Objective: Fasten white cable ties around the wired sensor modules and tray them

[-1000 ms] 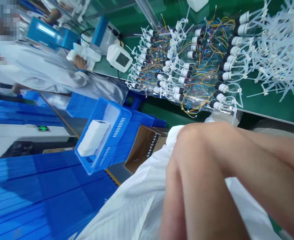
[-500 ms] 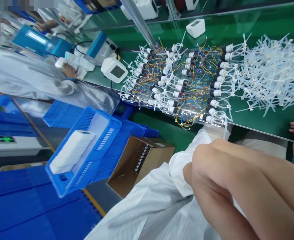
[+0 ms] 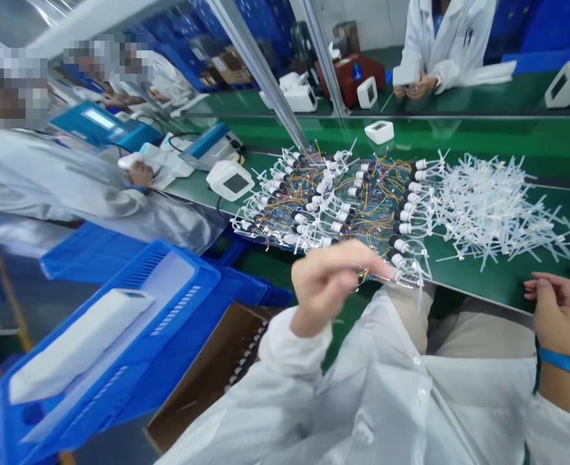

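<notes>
Hands stand well apart — the left hand reaches with its index finger straight and the others curled toward the nearest black-and-white cylindrical parts; whether it pinches one I cannot tell. The right hand, with a blue wristband, sits at the near edge of the surface, fingers loosely half-curled. Half a second ago a blurred bare hand or forearm filled the lower right, and the right hand showed only in part.

The parts lie in rows among coloured wires, just left of a heap of pale tubing. Farther left sit a white device and a blue crate; the left sleeve now hides more of the carton. Beyond — newly in view — a person stands opposite.
</notes>
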`<state>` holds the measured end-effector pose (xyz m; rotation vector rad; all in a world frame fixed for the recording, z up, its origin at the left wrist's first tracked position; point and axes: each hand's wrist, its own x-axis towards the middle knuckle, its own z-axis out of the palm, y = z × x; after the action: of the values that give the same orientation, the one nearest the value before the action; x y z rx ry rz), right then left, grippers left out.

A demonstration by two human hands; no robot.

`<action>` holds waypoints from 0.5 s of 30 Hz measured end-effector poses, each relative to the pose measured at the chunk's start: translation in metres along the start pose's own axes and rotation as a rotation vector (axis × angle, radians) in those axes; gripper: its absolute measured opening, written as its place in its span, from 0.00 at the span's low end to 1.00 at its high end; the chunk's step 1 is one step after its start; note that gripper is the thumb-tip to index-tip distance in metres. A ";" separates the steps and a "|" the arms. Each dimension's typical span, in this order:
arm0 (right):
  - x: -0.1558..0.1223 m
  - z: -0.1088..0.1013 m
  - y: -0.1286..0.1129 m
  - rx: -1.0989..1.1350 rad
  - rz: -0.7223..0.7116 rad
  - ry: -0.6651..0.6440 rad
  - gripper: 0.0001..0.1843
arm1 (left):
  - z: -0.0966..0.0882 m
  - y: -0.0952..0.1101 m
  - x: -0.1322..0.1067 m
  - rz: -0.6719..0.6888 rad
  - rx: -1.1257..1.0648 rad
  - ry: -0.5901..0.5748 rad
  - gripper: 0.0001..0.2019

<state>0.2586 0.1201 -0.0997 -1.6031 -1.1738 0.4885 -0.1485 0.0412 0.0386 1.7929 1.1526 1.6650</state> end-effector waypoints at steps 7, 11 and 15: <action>0.000 0.000 -0.006 -0.004 0.038 -0.034 0.21 | -0.082 -0.113 0.081 -0.029 1.004 -0.532 0.16; 0.000 -0.001 -0.005 -0.001 0.035 -0.025 0.20 | -0.098 -0.148 0.090 -0.088 1.182 -0.799 0.17; -0.001 -0.002 -0.002 -0.014 0.034 -0.038 0.18 | -0.105 -0.162 0.096 -0.171 1.204 -0.833 0.16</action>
<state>0.2592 0.1184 -0.0972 -1.6346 -1.1823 0.5357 -0.3003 0.1857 -0.0112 2.4785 1.8919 -0.1434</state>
